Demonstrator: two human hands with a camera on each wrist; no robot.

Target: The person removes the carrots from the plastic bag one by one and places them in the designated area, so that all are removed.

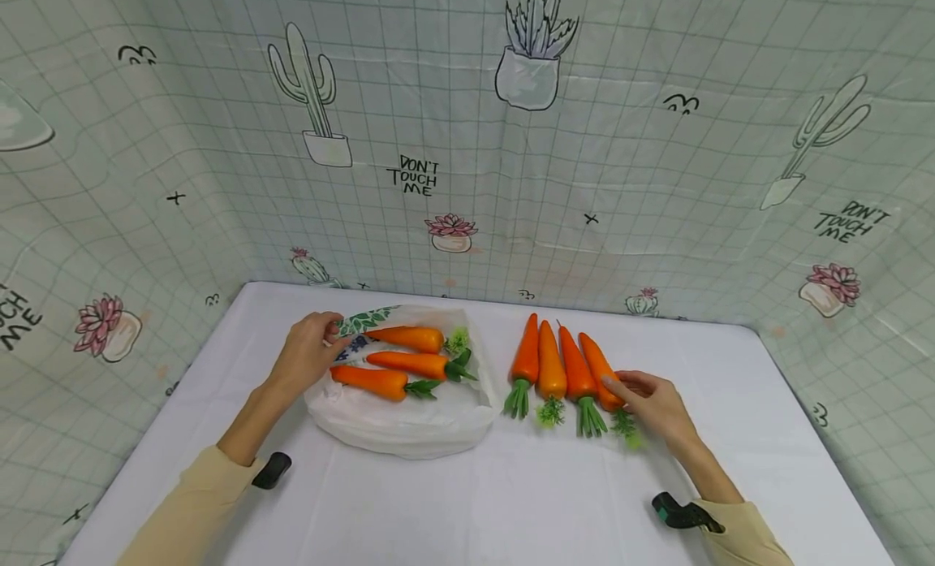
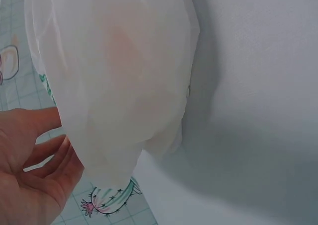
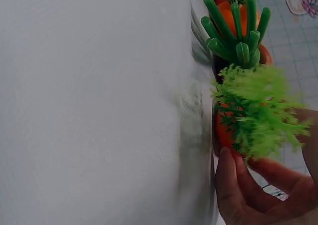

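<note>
In the head view, my left hand (image 1: 310,351) pinches the left edge of a thin white plastic bag (image 1: 402,436) with green and blue print. Three orange carrots (image 1: 387,381) with green tops lie on the bag, tips pointing left. From the left wrist, the bag (image 2: 124,86) hangs as a pale sheet, hiding the fingertips of the left hand (image 2: 37,165). My right hand (image 1: 657,403) holds the rightmost carrot (image 1: 599,363) of a row, thumb and fingers around its thick end. Frilly light-green leaves (image 3: 258,115) cover much of that carrot in the right wrist view.
Three more carrots (image 1: 551,371) stand side by side in the row, tips away from me, between the bag and my right hand. Everything lies on a white-covered table (image 1: 475,509). A patterned curtain (image 1: 467,127) rises behind the table and along both sides.
</note>
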